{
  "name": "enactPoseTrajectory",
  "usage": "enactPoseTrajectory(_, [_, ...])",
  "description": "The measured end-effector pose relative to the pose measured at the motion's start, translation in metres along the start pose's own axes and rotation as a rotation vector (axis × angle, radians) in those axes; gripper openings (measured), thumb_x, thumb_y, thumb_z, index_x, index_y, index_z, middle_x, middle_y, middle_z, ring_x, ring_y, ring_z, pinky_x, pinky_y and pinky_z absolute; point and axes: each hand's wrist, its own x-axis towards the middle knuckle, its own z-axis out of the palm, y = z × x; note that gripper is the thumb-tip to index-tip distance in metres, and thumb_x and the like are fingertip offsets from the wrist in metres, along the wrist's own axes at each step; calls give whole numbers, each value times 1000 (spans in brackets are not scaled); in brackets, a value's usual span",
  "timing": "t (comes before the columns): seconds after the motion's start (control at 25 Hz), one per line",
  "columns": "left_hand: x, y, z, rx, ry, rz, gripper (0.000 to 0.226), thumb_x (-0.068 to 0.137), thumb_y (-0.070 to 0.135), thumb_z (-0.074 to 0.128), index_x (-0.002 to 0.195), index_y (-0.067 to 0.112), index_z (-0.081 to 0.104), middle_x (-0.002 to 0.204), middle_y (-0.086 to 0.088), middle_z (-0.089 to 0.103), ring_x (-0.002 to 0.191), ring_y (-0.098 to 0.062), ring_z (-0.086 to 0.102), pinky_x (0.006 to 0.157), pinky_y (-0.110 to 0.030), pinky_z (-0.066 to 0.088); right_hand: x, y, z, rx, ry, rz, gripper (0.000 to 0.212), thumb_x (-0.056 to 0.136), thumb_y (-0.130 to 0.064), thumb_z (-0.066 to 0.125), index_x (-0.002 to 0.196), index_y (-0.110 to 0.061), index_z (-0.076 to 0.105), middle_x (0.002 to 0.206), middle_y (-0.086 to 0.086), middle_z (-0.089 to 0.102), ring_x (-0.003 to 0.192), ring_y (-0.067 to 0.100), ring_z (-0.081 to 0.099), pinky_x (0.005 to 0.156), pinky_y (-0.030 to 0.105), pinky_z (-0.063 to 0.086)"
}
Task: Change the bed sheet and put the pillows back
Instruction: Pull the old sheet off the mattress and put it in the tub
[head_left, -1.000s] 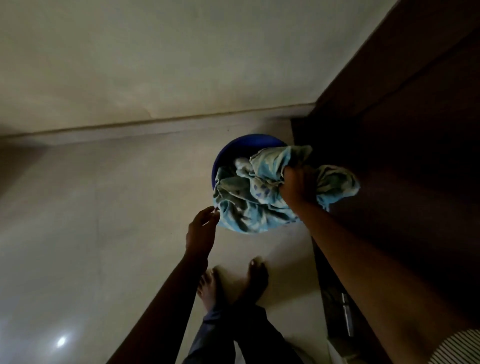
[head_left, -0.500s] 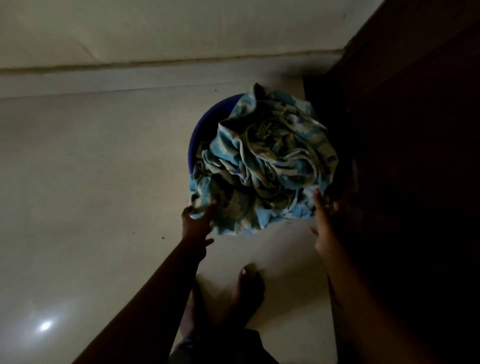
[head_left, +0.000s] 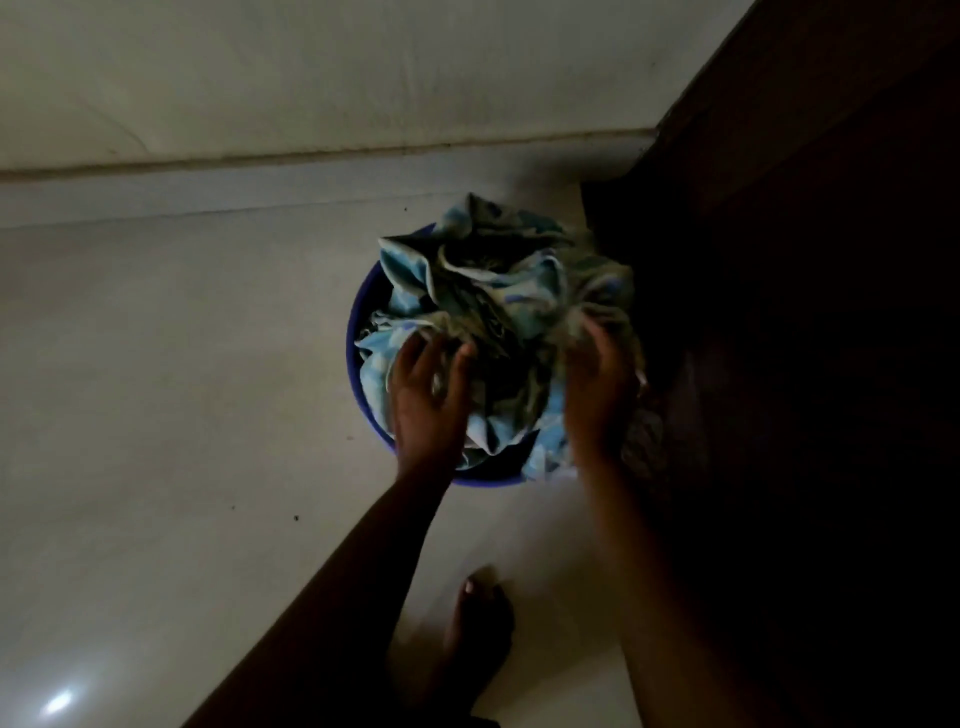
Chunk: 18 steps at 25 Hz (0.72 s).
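Pressing palms-down hands (head_left: 427, 402) (head_left: 597, 397) atop sheet (head_left: 511, 291)

Bed sheet (head_left: 498, 312) heaped in bucket (head_left: 356, 332), left of cupboard (head_left: 779, 260).

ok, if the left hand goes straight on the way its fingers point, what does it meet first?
The crumpled blue sheet heaped in the blue tub. The left hand seems to be touching it at the near edge, though depth is unclear in this dim picture.
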Motion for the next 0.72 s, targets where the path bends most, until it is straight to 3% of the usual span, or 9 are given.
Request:
enactPoseTrajectory(0.08, [17,-9,8,272,-196,83,63,84,61,29,129,24,54,149,-11,29,141,-27,18,116,-39,16,7,-16,26,-198,-289,-355,49,92,-40,40,124,-7,59,127,22,56,117,37,53,103,38,38])
enactPoseTrajectory(0.2, [49,-49,18,662,-461,69,56,92,59,20,143,37,29,158,-3,-1,145,-26,-6,117,-46,3,11,-2,69,-494,-869,-339,65,87,-54,24,148,-29,20,157,11,10,142,40,11,112,60,16])
enactPoseTrajectory(0.32, [49,-84,23,825,-589,21,53,96,53,22,146,41,13,158,3,-10,145,-24,-7,115,-45,3,-3,32,78,-760,-1136,-352,66,94,-41,35,148,-32,-2,157,6,-12,144,33,-1,114,55,12])
enactPoseTrajectory(0.44, [53,-81,16,763,-641,59,59,93,56,32,147,40,15,158,3,-2,145,-24,-1,116,-43,7,-5,26,71,-781,-1174,-321,72,94,-34,45,149,-27,0,157,9,-9,144,31,2,117,44,12])
enactPoseTrajectory(0.6, [20,-34,-36,567,-582,194,64,90,54,45,146,31,24,155,4,18,142,-17,21,111,-33,28,-1,-31,23,-625,-959,-213,57,92,-23,53,144,-22,31,156,9,9,144,27,13,115,33,18])
enactPoseTrajectory(0.72, [-34,20,-92,456,-558,163,58,90,48,47,142,22,37,149,-3,35,136,-18,36,108,-27,32,-8,-97,-42,-566,-858,-58,48,91,-16,50,138,-20,41,151,6,23,138,25,29,108,32,30])
